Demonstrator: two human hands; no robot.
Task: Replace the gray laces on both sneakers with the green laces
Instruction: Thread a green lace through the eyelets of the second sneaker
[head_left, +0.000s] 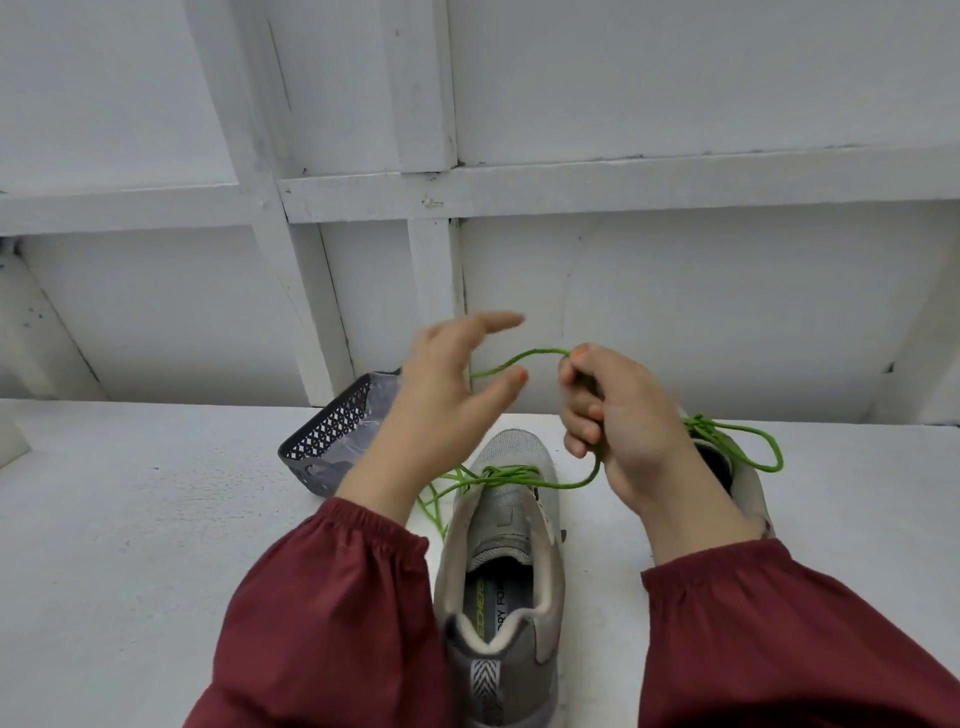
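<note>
Since the second sneaker off to the right already wears a tied green bow, I'd say we're on the last stretch here: tying off the green lace on the near sneaker. That one sits on the worktop between the two forearms, heel toward the camera. The lace crosses over the tongue up by the top eyelets, and a loose end trails off the left side onto the worktop.

The right hand is clenched around the lace. It's holding a strand that comes up from the shoe and arcs out of the top of the fist toward the left hand. The left hand is released, fingers spread, nothing gripped. The arc of lace runs in by its thumb, but I can't tell if it's actually touching. Both hands hang above the toe end of the shoe.

Next move, my guess: the left hand has to catch that arc or the loose end, wrap it round what the right hand holds, and pull it through to make the bow. It'll need even tension on both sides so the knot sits snug on the tongue and doesn't slip.

A dark basket sits behind the left hand. There's something gray inside, but I can't say whether it's the old laces.
</note>
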